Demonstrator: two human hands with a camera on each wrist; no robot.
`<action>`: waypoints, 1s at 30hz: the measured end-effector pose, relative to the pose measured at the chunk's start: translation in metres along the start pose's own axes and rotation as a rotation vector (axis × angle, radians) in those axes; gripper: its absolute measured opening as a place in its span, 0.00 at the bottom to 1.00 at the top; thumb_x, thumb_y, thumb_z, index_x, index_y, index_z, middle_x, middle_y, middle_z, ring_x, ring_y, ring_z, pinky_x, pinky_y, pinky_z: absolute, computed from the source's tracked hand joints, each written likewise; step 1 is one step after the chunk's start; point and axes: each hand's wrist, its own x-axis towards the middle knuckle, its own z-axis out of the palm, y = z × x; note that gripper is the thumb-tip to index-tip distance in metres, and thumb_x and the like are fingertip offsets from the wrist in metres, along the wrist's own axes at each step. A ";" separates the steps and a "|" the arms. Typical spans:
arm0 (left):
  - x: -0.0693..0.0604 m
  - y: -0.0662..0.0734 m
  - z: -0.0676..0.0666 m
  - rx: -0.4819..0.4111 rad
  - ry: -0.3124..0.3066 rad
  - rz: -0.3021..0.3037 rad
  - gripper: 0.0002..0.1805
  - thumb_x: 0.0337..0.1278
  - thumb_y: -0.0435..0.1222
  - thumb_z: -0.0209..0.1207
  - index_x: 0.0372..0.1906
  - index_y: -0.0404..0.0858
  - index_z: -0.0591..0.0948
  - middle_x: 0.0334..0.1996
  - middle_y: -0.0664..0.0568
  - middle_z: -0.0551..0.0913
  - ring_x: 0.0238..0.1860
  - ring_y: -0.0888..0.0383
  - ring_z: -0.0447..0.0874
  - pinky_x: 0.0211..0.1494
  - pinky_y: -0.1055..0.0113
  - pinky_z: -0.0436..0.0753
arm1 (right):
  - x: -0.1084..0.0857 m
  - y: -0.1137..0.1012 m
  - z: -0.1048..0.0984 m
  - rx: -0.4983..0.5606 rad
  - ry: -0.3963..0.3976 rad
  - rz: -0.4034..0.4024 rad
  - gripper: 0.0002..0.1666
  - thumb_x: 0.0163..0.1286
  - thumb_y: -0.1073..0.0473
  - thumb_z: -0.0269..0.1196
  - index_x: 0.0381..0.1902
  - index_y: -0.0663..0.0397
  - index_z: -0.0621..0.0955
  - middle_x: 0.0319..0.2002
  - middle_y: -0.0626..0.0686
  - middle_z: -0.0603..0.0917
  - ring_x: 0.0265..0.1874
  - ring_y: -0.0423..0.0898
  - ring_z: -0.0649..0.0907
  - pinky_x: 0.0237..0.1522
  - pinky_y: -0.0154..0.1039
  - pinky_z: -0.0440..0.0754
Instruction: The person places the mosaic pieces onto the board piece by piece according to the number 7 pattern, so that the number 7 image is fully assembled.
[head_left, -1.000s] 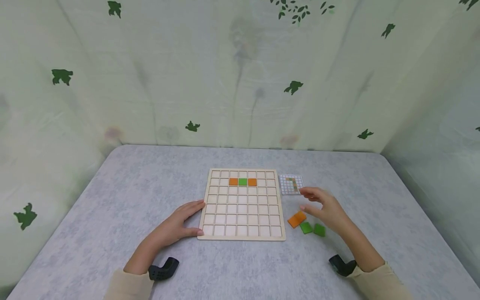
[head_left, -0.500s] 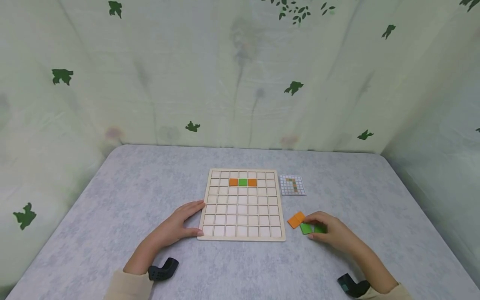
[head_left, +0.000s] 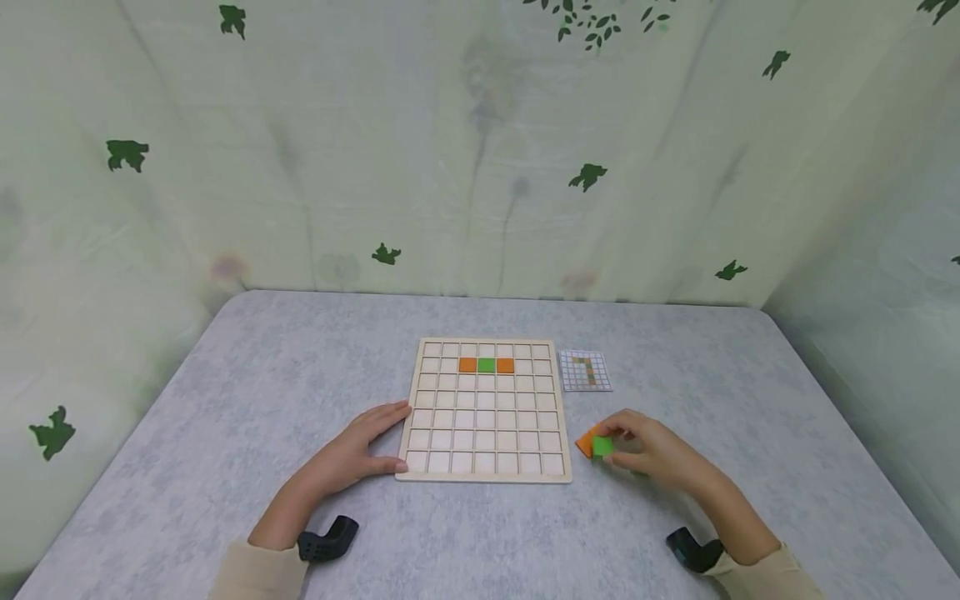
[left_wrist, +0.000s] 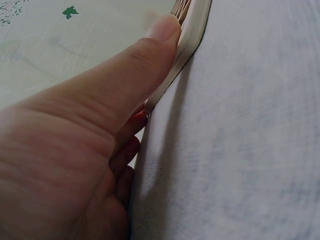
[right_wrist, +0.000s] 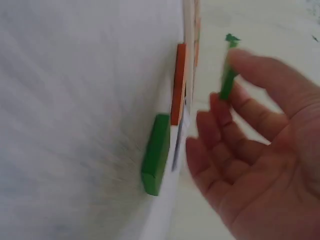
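My right hand (head_left: 660, 452) pinches a green square tile (head_left: 602, 447) between thumb and fingers. In the right wrist view this tile (right_wrist: 228, 75) is lifted off the table. Another green tile (right_wrist: 156, 155) lies on the table below it, mostly hidden by the hand in the head view. Orange tiles (head_left: 585, 444) lie beside the pinched one, partly covered. My left hand (head_left: 356, 446) rests at the near-left side of a wooden grid board (head_left: 486, 419). Its thumb touches the rim at the corner, with the other fingers along the left edge. One green tile (head_left: 486, 365) sits between two orange tiles (head_left: 468, 365) on the board.
A small card (head_left: 586, 371) printed with a coloured grid pattern lies by the board's right edge. Grey mottled tabletop (head_left: 300, 350) surrounds everything. A pale curtain (head_left: 420, 167) with leaf prints stands behind the table.
My right hand came down from near the card to the loose tiles, took hold of a green tile and raised it slightly leftward. The left hand has stayed on the board.
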 end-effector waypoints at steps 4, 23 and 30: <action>0.000 0.000 0.000 -0.003 -0.006 -0.002 0.47 0.40 0.53 0.64 0.67 0.39 0.60 0.66 0.46 0.57 0.66 0.44 0.49 0.63 0.45 0.54 | 0.015 -0.011 -0.006 0.006 0.018 -0.068 0.16 0.59 0.63 0.64 0.45 0.55 0.76 0.42 0.46 0.77 0.42 0.45 0.75 0.45 0.44 0.75; -0.001 0.000 0.001 0.010 0.006 0.005 0.47 0.41 0.54 0.63 0.67 0.38 0.60 0.66 0.45 0.58 0.66 0.44 0.49 0.62 0.45 0.54 | 0.120 -0.050 0.010 0.145 0.268 -0.210 0.18 0.60 0.60 0.63 0.49 0.56 0.78 0.44 0.50 0.77 0.41 0.46 0.75 0.43 0.42 0.75; -0.001 -0.002 0.001 0.025 0.013 0.022 0.46 0.42 0.54 0.63 0.66 0.37 0.61 0.65 0.45 0.58 0.65 0.43 0.50 0.62 0.44 0.55 | 0.138 -0.043 0.030 0.169 0.228 -0.121 0.19 0.61 0.60 0.62 0.50 0.61 0.77 0.44 0.53 0.77 0.42 0.47 0.75 0.44 0.40 0.75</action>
